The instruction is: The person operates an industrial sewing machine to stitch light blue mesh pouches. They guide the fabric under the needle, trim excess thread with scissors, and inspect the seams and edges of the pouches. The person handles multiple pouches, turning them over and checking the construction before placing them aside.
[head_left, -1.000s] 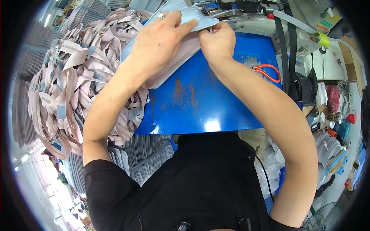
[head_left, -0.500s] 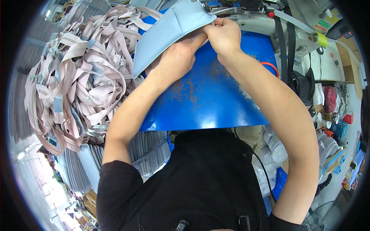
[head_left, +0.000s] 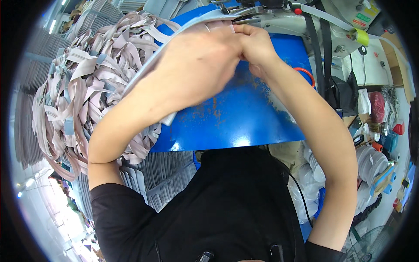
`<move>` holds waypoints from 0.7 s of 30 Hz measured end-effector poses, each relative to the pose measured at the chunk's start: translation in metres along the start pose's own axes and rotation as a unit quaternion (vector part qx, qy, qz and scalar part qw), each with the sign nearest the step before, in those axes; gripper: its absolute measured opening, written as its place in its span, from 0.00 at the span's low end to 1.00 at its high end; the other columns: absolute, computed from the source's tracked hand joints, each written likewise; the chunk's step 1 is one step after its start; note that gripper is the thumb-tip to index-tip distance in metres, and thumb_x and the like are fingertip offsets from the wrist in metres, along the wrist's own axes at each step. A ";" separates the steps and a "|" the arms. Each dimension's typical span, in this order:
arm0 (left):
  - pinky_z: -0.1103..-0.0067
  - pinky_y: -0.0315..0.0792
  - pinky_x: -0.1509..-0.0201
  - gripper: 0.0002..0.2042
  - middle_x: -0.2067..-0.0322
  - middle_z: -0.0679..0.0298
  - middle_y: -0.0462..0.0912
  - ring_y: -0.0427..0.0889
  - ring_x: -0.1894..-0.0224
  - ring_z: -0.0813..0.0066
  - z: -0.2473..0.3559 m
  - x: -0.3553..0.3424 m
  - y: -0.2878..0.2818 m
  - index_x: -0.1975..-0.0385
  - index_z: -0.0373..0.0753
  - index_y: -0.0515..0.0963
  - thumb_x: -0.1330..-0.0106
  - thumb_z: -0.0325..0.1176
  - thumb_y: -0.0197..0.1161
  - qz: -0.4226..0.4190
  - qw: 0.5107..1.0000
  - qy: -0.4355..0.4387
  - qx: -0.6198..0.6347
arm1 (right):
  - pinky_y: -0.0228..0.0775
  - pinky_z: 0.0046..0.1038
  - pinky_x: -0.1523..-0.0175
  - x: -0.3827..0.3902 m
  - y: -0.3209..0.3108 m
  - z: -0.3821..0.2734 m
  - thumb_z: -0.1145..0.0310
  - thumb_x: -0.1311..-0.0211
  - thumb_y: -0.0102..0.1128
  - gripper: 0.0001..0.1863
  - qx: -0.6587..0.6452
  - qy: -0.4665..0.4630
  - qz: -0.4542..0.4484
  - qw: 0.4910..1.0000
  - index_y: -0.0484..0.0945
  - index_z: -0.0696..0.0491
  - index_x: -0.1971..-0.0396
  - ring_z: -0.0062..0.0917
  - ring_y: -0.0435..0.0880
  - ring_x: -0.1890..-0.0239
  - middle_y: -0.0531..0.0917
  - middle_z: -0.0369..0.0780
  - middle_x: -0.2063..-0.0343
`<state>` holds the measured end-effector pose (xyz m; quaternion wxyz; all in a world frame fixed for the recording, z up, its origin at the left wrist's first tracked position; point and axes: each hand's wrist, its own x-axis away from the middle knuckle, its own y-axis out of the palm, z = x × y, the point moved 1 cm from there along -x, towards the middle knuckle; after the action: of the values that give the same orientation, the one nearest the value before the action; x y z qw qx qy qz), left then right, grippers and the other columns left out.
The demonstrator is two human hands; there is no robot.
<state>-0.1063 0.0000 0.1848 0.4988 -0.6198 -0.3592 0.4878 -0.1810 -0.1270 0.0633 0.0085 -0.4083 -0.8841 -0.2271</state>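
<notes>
A light blue panel (head_left: 192,22), seemingly fabric, is tipped nearly edge-on at the far side of the blue table. Its right end lies by the metal parts of a sewing machine (head_left: 279,21). My right hand (head_left: 258,47) pinches the panel's near edge beside the machine, fingers closed. My left hand (head_left: 203,63) is smeared by motion and crosses in front of the panel, up against my right hand. Its fingers are mostly hidden, so their grip does not show. A pale corner sticks out below my left forearm.
A big tangled heap of pale pink and grey straps (head_left: 83,87) stands left of the blue table (head_left: 209,126). Stacks of grey-blue panels (head_left: 168,174) sit below the table's left side. A red ring-shaped handle (head_left: 307,75) and black straps (head_left: 321,52) are at the right.
The panel has turned from facing up to nearly edge-on. My left hand has risen toward the camera, and its elbow has swung out to the left. My right hand has barely moved.
</notes>
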 end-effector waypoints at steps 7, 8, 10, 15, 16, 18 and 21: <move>0.67 0.81 0.59 0.34 0.57 0.58 0.82 0.86 0.63 0.57 -0.089 0.012 0.001 0.26 0.57 0.68 0.34 0.27 0.63 -0.130 0.980 -0.015 -0.153 | 0.71 0.20 0.73 -0.005 0.000 0.003 0.79 0.42 0.64 0.18 -0.042 0.042 -0.028 0.998 0.84 0.65 0.51 0.16 0.79 0.74 0.85 0.38 0.69; 0.67 0.82 0.59 0.35 0.57 0.58 0.82 0.86 0.64 0.58 -0.097 0.014 -0.002 0.26 0.58 0.67 0.34 0.26 0.62 -0.152 0.973 0.007 -0.172 | 0.70 0.19 0.73 -0.007 0.000 0.005 0.78 0.42 0.64 0.18 -0.042 0.037 -0.034 0.998 0.84 0.66 0.50 0.16 0.79 0.74 0.85 0.38 0.68; 0.67 0.82 0.59 0.36 0.56 0.58 0.83 0.87 0.65 0.59 -0.106 0.005 -0.014 0.25 0.60 0.67 0.35 0.24 0.60 -0.191 0.959 0.058 -0.201 | 0.70 0.19 0.73 -0.006 -0.006 0.009 0.78 0.41 0.64 0.19 -0.037 0.022 -0.023 0.999 0.84 0.66 0.49 0.16 0.79 0.74 0.86 0.39 0.67; 0.70 0.81 0.67 0.27 0.61 0.54 0.83 0.88 0.71 0.60 -0.103 -0.015 -0.027 0.33 0.49 0.76 0.36 0.26 0.60 -0.233 0.934 0.132 -0.237 | 0.70 0.20 0.73 -0.001 -0.010 0.010 0.77 0.42 0.65 0.19 -0.037 0.008 0.002 0.999 0.84 0.66 0.50 0.16 0.79 0.74 0.87 0.40 0.64; 0.68 0.80 0.72 0.24 0.65 0.53 0.82 0.87 0.72 0.60 -0.104 -0.021 -0.034 0.37 0.43 0.78 0.35 0.28 0.59 -0.261 0.933 0.137 -0.208 | 0.70 0.19 0.72 0.000 -0.009 0.010 0.77 0.40 0.65 0.17 -0.042 0.011 0.000 0.999 0.84 0.64 0.50 0.15 0.79 0.74 0.86 0.38 0.66; 0.67 0.77 0.77 0.21 0.69 0.51 0.82 0.87 0.75 0.59 -0.102 -0.028 -0.041 0.41 0.36 0.81 0.35 0.30 0.58 -0.290 0.927 0.137 -0.192 | 0.70 0.18 0.72 0.000 -0.007 0.011 0.76 0.35 0.66 0.15 -0.051 0.019 -0.006 0.999 0.85 0.60 0.49 0.12 0.77 0.74 0.85 0.34 0.70; 0.66 0.77 0.78 0.20 0.70 0.51 0.82 0.86 0.76 0.58 -0.090 -0.032 -0.046 0.43 0.35 0.81 0.36 0.31 0.59 -0.289 0.922 0.131 -0.220 | 0.72 0.18 0.71 -0.005 -0.001 0.006 0.74 0.34 0.68 0.13 -0.083 0.021 0.014 0.996 0.85 0.60 0.51 0.13 0.78 0.73 0.85 0.33 0.71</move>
<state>-0.0262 -0.0431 0.2393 0.5117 -0.6414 -0.5529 0.1454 -0.1771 -0.1289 0.0560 -0.0039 -0.4151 -0.8561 -0.3077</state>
